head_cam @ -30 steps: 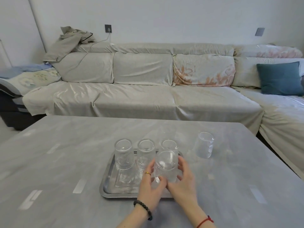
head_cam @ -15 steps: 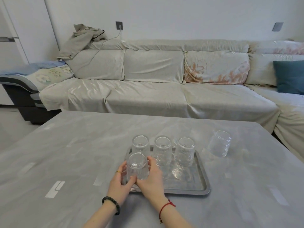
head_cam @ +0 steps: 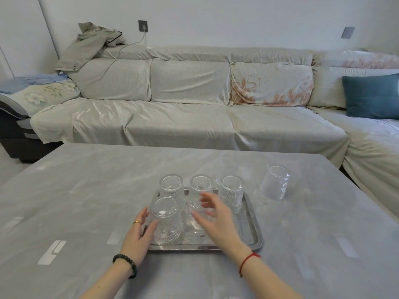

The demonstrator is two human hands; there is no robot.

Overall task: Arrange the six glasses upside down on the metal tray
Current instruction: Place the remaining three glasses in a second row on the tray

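A metal tray [head_cam: 251, 236] lies on the grey table. Three ribbed glasses stand upside down along its far side: left [head_cam: 171, 186], middle [head_cam: 199, 189], right [head_cam: 231, 196]. A fourth upside-down glass [head_cam: 165, 222] stands at the tray's front left corner. My left hand [head_cam: 138, 236] is beside it, fingers spread, thumb close to its wall. My right hand [head_cam: 216, 221] hovers open and blurred over the tray's middle, holding nothing. Another glass [head_cam: 276, 183] stands on the table right of the tray. A faint sixth glass [head_cam: 225, 169] shows behind the tray.
The grey table [head_cam: 86, 201] reaches to a covered beige sofa [head_cam: 183, 124] behind it. A teal cushion [head_cam: 371, 96] rests at the sofa's right. A jacket [head_cam: 90, 44] hangs over the sofa back at the left.
The glass that both hands carried now stands upside down at the tray's front left. Both hands have let go, and the right hand has moved to the right.
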